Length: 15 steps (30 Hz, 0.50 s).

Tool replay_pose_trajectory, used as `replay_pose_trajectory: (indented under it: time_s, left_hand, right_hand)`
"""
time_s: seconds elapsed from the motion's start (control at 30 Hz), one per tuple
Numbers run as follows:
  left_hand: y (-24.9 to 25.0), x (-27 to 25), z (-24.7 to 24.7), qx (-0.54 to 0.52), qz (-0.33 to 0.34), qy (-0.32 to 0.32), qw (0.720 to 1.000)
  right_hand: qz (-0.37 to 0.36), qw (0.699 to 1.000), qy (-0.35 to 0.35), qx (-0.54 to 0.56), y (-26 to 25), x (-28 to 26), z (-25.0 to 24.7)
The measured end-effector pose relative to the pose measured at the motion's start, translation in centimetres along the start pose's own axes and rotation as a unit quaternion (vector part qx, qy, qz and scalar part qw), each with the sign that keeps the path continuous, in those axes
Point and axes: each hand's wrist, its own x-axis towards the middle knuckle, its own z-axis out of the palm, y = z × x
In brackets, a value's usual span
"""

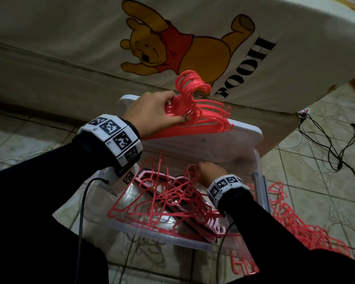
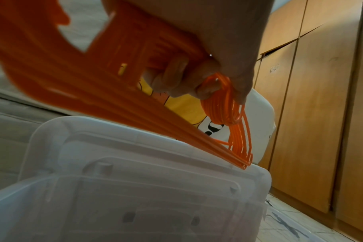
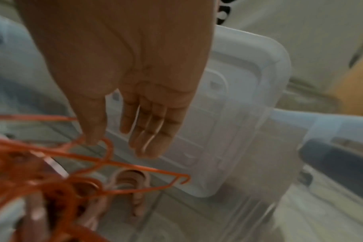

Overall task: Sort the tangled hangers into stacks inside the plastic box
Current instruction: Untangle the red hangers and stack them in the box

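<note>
1. Pale patterned tile floor (image 1: 307, 160); a bear-print mattress (image 1: 70, 48) stands on the far side, wooden cupboards (image 2: 313, 114) to the right.
2. A clear plastic box (image 1: 162, 235) sits near me, tangled hangers (image 1: 166, 201) inside.
3. My left hand (image 1: 152, 111) grips a stacked bundle of red hangers (image 1: 205, 117) above the lid (image 1: 223, 140).
4. My right hand (image 3: 135, 98), fingers straight, thumb touching a hanger's hook (image 3: 108, 147).

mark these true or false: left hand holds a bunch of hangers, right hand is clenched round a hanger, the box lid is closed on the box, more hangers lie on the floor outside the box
1. The left hand holds a bunch of red hangers. True.
2. The right hand is clenched round a hanger. False: its fingers are straight, reaching toward the tangled hangers.
3. The lid is closed on the plastic box. False: the box is open, the lid propped behind it.
4. More hangers lie on the floor outside the box. True.
</note>
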Motion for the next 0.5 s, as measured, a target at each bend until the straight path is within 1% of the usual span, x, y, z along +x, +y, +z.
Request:
replay_pose_trajectory:
  time_s: [0.1, 0.17, 0.33, 0.4, 0.5]
  left_hand:
    - [0.0, 0.2, 0.2, 0.009, -0.005, 0.006, 1.0]
    - [0.0, 0.2, 0.3, 0.014, -0.007, 0.01, 1.0]
    - [-0.1, 0.3, 0.3, 0.0, -0.002, 0.007, 1.0]
    - [0.1, 0.3, 0.3, -0.011, -0.001, 0.001, 1.0]
    - [0.2, 0.3, 0.1, -0.02, -0.004, 0.005, 1.0]
  right_hand:
    - [-0.008, 0.999, -0.034, 0.035, 0.0, 0.1, 0.8]
    - [-0.007, 0.998, -0.042, 0.055, -0.3, 0.0, 1.3]
    - [-0.027, 0.999, -0.008, 0.045, -1.7, -0.1, 0.4]
    - [-0.037, 0.998, 0.006, 0.05, -2.1, -0.5, -0.8]
    - [-0.073, 0.995, 0.047, 0.052, -2.7, -1.3, -3.3]
